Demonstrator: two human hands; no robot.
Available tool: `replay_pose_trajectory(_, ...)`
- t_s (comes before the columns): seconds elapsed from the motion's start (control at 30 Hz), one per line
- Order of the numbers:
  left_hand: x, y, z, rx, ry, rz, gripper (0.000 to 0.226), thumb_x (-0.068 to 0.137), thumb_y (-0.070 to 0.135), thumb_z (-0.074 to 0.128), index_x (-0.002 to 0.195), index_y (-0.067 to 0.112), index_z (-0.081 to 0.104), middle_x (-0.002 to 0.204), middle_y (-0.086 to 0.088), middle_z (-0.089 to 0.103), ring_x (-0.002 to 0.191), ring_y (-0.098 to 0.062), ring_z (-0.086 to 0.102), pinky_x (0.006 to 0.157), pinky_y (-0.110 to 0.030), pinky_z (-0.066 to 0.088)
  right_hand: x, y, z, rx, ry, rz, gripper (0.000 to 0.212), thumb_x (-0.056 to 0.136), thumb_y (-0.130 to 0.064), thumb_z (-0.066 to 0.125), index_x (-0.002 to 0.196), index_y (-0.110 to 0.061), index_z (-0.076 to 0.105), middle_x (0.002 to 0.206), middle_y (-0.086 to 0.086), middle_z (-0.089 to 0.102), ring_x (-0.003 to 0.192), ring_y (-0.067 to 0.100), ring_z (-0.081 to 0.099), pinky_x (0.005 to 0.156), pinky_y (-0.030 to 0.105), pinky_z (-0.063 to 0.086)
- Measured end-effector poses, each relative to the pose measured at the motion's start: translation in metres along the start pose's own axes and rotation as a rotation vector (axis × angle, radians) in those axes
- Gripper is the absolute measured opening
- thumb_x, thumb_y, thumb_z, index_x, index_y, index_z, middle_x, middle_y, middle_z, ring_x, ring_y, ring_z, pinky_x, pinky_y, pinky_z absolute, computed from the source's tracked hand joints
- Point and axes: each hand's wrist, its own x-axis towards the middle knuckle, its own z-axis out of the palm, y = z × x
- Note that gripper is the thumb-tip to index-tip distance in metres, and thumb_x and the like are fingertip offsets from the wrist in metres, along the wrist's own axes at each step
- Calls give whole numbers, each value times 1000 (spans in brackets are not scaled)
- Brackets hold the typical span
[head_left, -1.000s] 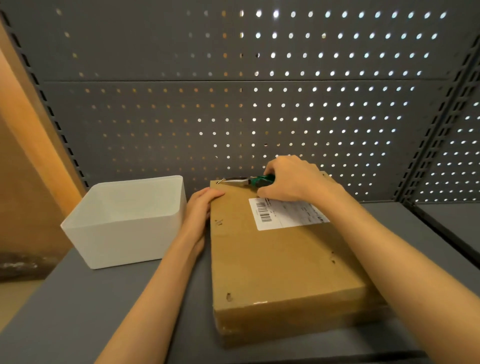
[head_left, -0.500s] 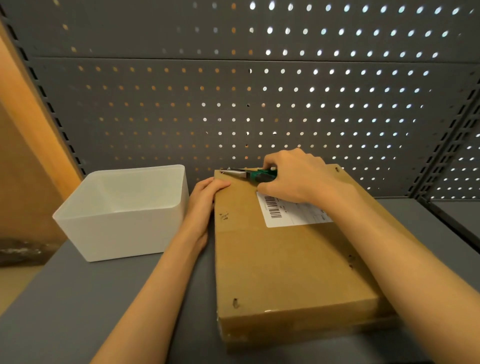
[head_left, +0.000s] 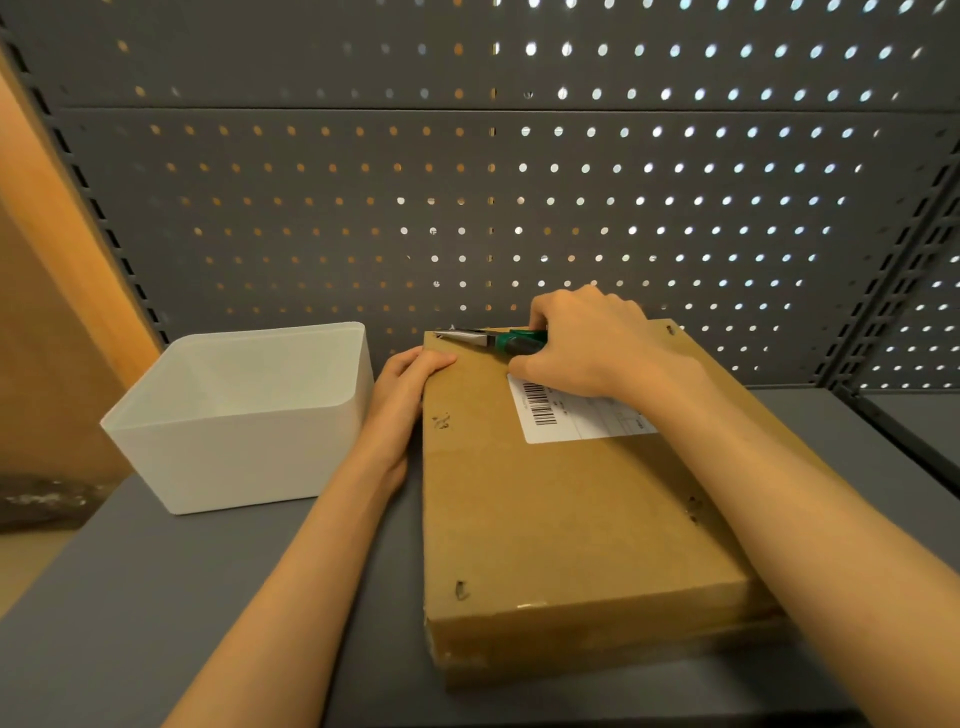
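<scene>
A flat brown cardboard box (head_left: 561, 519) lies on the grey shelf, a white barcode label (head_left: 566, 415) on its top. My right hand (head_left: 582, 343) grips green-handled pliers (head_left: 493, 340) at the box's far edge, the metal jaws pointing left to the far left corner. My left hand (head_left: 405, 384) holds the box's left edge near that corner, thumb on top, fingers down the side. Several staple marks dot the lid.
A white open plastic bin (head_left: 244, 415) stands left of the box, close to my left wrist. A grey pegboard wall (head_left: 467, 182) closes the back. A tan wooden panel (head_left: 47, 312) stands at the left, and another shelf bay (head_left: 924, 415) lies to the right.
The pliers' jaws have stayed at the box's far left corner. My hands have kept their grips; only the view has shifted slightly.
</scene>
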Motion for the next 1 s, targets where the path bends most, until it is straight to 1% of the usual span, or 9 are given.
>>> replay_pose_trajectory(0.1,1,0,0,7,10,-7,52,66,42,66,111,19,55,96,3,57,88,-13,58,77,-33,46,1,1,0,5,0,-3,31,76,-41,61,95,-16,59,81,0,60,78,24,57,67,31,38)
replay_pose_trajectory(0.23,-1,0,1,12,8,-2,29,84,33,60,109,19,54,97,3,54,85,-11,56,72,-29,44,2,1,0,23,4,1,31,75,-41,62,93,-16,61,79,0,61,79,25,59,67,31,39)
replay_pose_trajectory(0.3,-2,-1,1,2,7,-6,26,84,32,59,107,19,54,97,3,54,84,-10,56,72,-30,44,1,1,0,32,4,6,31,75,-41,63,93,-16,61,80,0,61,79,25,60,67,32,41)
replay_pose_trajectory(0.43,-3,0,1,16,-10,-11,22,84,35,59,102,24,55,104,1,53,90,-14,56,78,-33,45,1,2,-1,58,6,9,31,74,-40,64,91,-15,63,79,1,62,78,24,60,66,31,43)
replay_pose_trajectory(0.6,-4,0,0,-12,-35,-19,40,66,43,64,101,24,56,107,1,55,93,-14,58,84,-35,48,-2,6,-4,100,17,28,30,75,-40,63,91,-14,63,82,2,61,81,25,56,65,30,39)
replay_pose_trajectory(0.67,-3,-1,-1,-41,-37,-19,40,65,42,65,100,23,58,108,1,56,92,-14,59,86,-36,49,-4,14,-9,225,75,83,28,76,-40,61,87,-14,63,75,1,57,83,26,53,66,31,38)
replay_pose_trajectory(0.77,-3,-1,0,-42,-39,-31,48,62,43,67,104,20,58,109,-1,58,91,-15,60,81,-36,49,-5,21,-13,389,170,120,26,77,-40,60,82,-14,63,67,-1,53,77,23,47,64,32,38)
replay_pose_trajectory(0.87,-3,0,0,-26,-35,-29,47,64,42,65,104,20,59,116,-3,56,92,-15,60,77,-34,48,-5,17,-9,356,135,97,25,75,-39,60,80,-15,61,71,2,53,77,25,50,62,32,36)
replay_pose_trajectory(1.0,-5,2,-1,-14,-35,-42,53,57,46,69,103,22,59,112,-2,58,92,-16,61,78,-35,48,-4,20,-10,354,165,88,23,75,-39,59,79,-16,60,70,1,52,72,23,48,61,30,36)
